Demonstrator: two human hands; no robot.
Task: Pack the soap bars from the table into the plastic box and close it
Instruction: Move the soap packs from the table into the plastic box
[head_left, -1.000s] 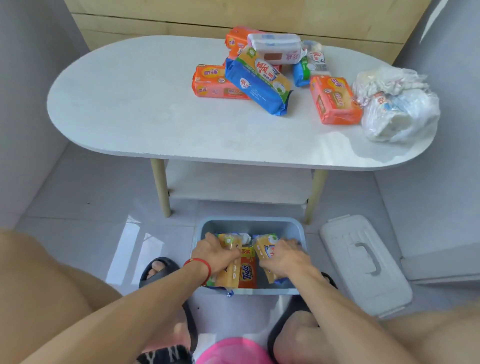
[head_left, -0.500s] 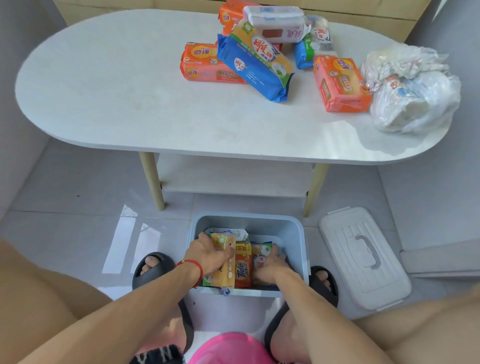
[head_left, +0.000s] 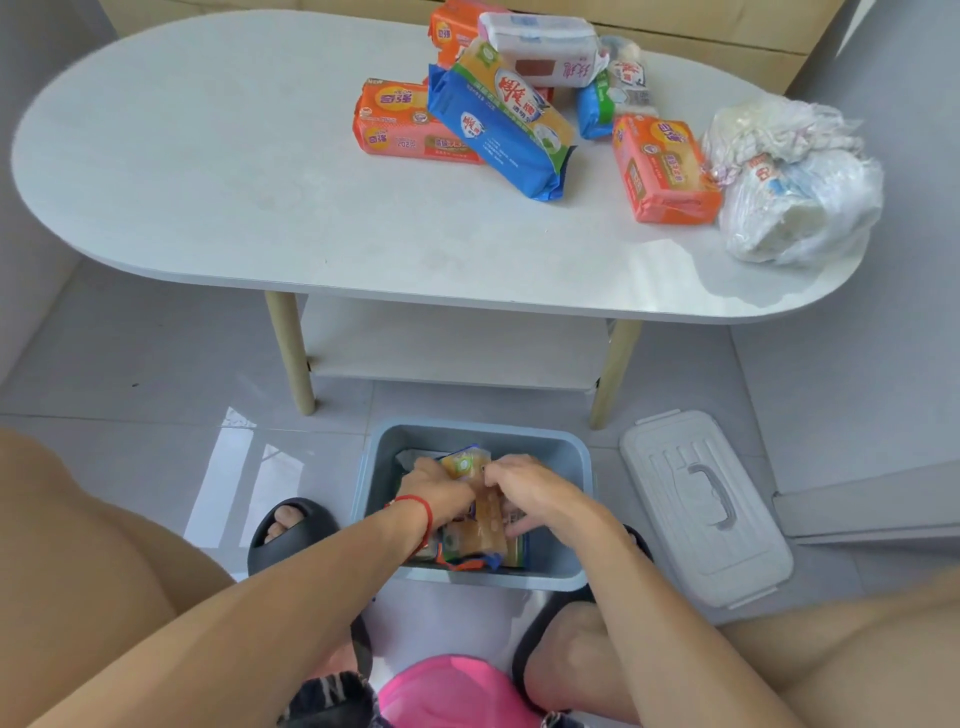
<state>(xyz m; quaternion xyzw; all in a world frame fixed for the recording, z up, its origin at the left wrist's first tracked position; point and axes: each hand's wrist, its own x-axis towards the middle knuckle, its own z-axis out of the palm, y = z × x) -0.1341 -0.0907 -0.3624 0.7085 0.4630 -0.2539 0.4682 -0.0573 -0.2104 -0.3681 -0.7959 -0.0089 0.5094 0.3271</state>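
Note:
A grey-blue plastic box stands open on the floor between my feet, with several wrapped soap bars inside. My left hand and my right hand are both down in the box, gripping a yellow soap pack that stands on edge in the middle. On the white table lie more soap packs: an orange one, a long blue one, another orange one, a white one and a small blue one. The box's grey lid lies on the floor to the right.
A crumpled white plastic bag sits at the table's right end. The table has a lower shelf and wooden legs just behind the box. Black slippers flank the box. A pink object is at the bottom edge.
My right hand has moved left from the right-hand pack to the middle one, meeting my left hand on it. The camera has tilted slightly.

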